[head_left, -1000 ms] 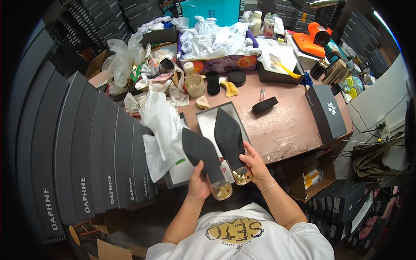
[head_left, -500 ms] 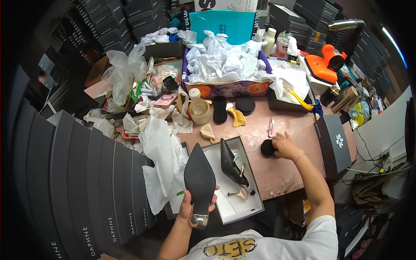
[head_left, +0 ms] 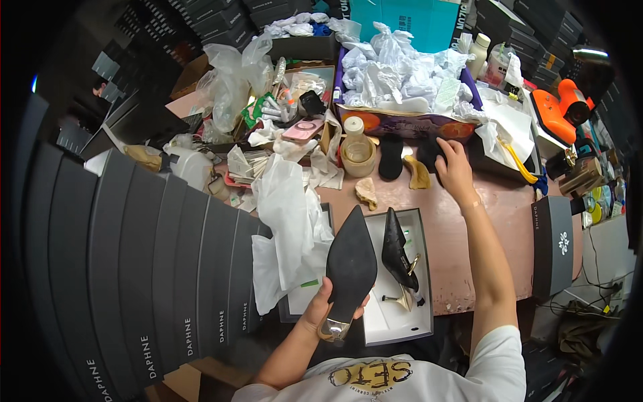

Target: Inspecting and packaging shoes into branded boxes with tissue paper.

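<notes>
My left hand (head_left: 319, 305) is closed around a black pointed-toe shoe (head_left: 352, 258), its flat black sole facing up and its shiny gold heel toward me. An open shoe box (head_left: 395, 326) with a white inside lies just right of it, holding a second black pointed shoe (head_left: 396, 254) with a gold heel. My right hand (head_left: 457, 171) is stretched to the back of the table, with thumb and fingers around the edge of a black round pad (head_left: 427, 155). A yellow cloth scrap (head_left: 418, 174) and a black oval pad (head_left: 390, 158) lie left of that hand.
Stacked grey shoe boxes (head_left: 161, 268) rise at left. White tissue paper (head_left: 288, 228) hangs beside the open box. A purple box (head_left: 402, 126) full of crumpled paper stands at the back, near a jar (head_left: 358, 159). A grey box (head_left: 552, 248) sits on the table's right edge.
My right hand has gone from the table's middle to the back, and the black round pad there has gone with it. The view has swung left. My left hand still holds the shoe sole up.
</notes>
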Tool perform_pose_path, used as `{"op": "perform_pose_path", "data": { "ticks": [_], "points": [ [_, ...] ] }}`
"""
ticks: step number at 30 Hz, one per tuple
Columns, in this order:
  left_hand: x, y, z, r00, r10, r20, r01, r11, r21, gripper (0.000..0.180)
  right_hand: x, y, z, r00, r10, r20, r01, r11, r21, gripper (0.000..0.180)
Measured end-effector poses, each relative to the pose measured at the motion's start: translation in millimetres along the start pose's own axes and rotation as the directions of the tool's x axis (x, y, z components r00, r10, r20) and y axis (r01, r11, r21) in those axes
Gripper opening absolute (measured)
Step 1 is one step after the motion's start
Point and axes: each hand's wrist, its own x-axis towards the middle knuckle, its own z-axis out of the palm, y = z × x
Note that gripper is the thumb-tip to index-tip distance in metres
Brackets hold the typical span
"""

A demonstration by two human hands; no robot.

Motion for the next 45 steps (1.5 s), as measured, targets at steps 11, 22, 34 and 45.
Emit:
{"op": "perform_pose_path", "data": {
  "ticks": [11,22,34,45],
  "points": [
    [-55,-29,1,0.996,-0.084,-0.028,0.088,0.926,0.367,0.065,-176,-196,-68,0.925,-0.376,0.063,0.314,0.846,0.43,0.037],
    [-88,-43,7,0.965,0.05,-0.259,-0.021,0.993,0.113,0.076,-284,-251,-63,0.857,-0.453,0.244,0.309,0.833,0.459,0.038],
    [-81,-24,5,0.925,0.248,-0.287,-0.211,0.965,0.153,0.066,-313,-234,-64,0.878,-0.282,0.386,-0.016,0.79,0.613,0.038],
    [-77,-19,16,0.669,0.594,-0.446,-0.433,0.8,0.416,0.064,-321,-238,-77,0.822,-0.508,0.256,0.41,0.842,0.351,0.047]
  ]
}}
